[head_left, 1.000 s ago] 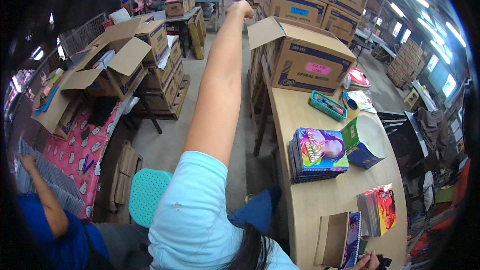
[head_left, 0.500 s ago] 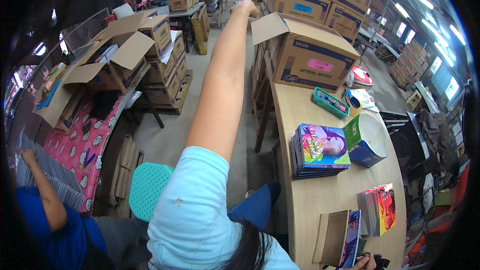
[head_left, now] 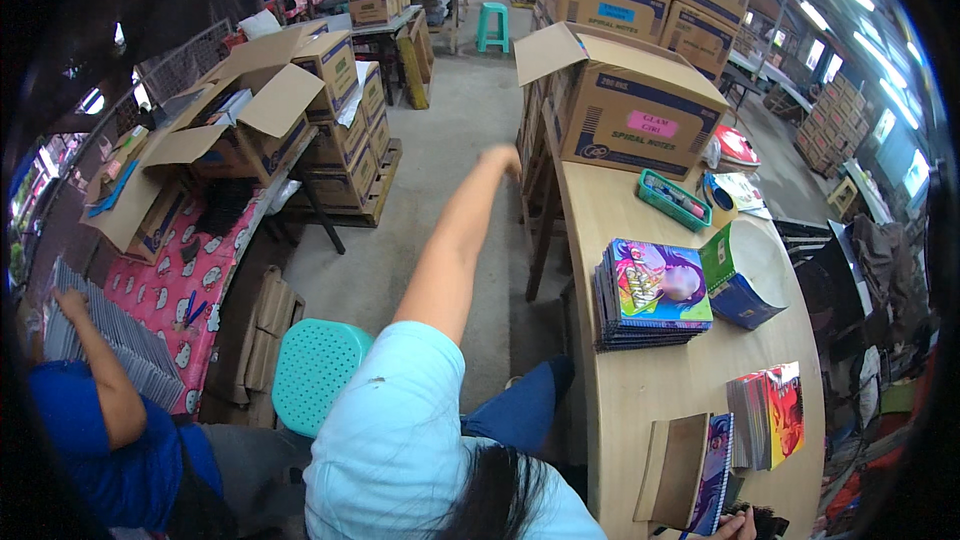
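My left arm, in a light blue sleeve, reaches forward over the aisle beside the table. My left hand (head_left: 498, 158) is smeared by motion, and its fingers cannot be made out; it is near the table's far left side. At the lower edge, my right hand (head_left: 738, 524) has its fingers pressed together by a spiral notebook (head_left: 712, 475) standing with its brown back board (head_left: 672, 475) spread open. A black bristly bundle (head_left: 768, 522) lies against that hand; what the fingers pinch is hidden. Beside them is a stack of red-and-yellow notebooks (head_left: 768, 418).
On the wooden table (head_left: 640, 380) are a pile of purple-covered notebooks (head_left: 658, 285), a green basket (head_left: 674, 202), a curved notebook cover (head_left: 735, 280) and a large carton (head_left: 640, 120). A turquoise stool (head_left: 318, 370) stands left. A co-worker in blue (head_left: 100, 440) handles a notebook stack (head_left: 125, 345).
My left arm has dropped from its high forward stretch, the hand coming lower and nearer. A green stool far down the aisle now shows. My right hand stays by the spiral notebook.
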The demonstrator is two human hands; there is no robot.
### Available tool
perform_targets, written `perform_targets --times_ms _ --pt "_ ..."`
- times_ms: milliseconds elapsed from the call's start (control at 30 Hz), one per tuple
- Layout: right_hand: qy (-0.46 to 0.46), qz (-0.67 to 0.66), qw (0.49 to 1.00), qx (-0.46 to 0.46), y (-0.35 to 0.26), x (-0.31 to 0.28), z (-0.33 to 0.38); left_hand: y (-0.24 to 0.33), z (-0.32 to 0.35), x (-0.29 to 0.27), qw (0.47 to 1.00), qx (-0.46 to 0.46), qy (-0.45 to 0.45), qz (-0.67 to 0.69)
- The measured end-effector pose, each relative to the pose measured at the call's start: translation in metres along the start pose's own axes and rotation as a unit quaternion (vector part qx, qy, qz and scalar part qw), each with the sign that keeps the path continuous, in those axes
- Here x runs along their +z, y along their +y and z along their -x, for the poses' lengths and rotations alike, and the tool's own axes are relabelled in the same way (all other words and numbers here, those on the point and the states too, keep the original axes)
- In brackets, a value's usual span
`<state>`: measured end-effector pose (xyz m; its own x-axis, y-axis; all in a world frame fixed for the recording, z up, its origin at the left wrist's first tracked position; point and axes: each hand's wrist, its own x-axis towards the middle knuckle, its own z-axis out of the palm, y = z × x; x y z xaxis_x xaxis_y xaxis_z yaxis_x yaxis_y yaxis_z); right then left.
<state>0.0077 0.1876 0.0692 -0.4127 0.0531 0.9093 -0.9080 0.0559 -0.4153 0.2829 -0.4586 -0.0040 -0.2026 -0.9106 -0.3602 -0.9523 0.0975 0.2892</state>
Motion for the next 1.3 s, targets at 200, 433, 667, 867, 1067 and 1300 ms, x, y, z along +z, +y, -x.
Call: perform_targets --times_ms 200,433,667,867,1067,1300 --pt "-0.008 -0.026 0.999 0.025 0.004 0.001 -0.004 -0.015 0.006 0.23 0.965 0.03 -0.215 0.147" --pt "0.009 -0.028 0.999 0.031 0.005 0.009 0.004 0.084 0.163 0.448 0.962 0.199 -0.173 0.063" --pt "-0.046 0.006 0.999 -0.006 0.011 0.02 -0.005 0.107 0.261 0.437 0.906 0.334 -0.196 -0.17" --pt "-0.099 0.011 0.994 -0.055 0.015 0.02 -0.022 0.109 0.209 0.455 0.856 0.371 -0.291 -0.213" --pt "-0.089 0.088 0.992 -0.027 0.065 -0.036 -0.052 0.112 0.149 0.439 0.788 0.32 -0.454 -0.266" --pt "-0.176 -0.024 0.962 -0.208 -0.005 0.134 -0.152 0.084 0.085 0.347 0.818 0.279 -0.465 -0.194"
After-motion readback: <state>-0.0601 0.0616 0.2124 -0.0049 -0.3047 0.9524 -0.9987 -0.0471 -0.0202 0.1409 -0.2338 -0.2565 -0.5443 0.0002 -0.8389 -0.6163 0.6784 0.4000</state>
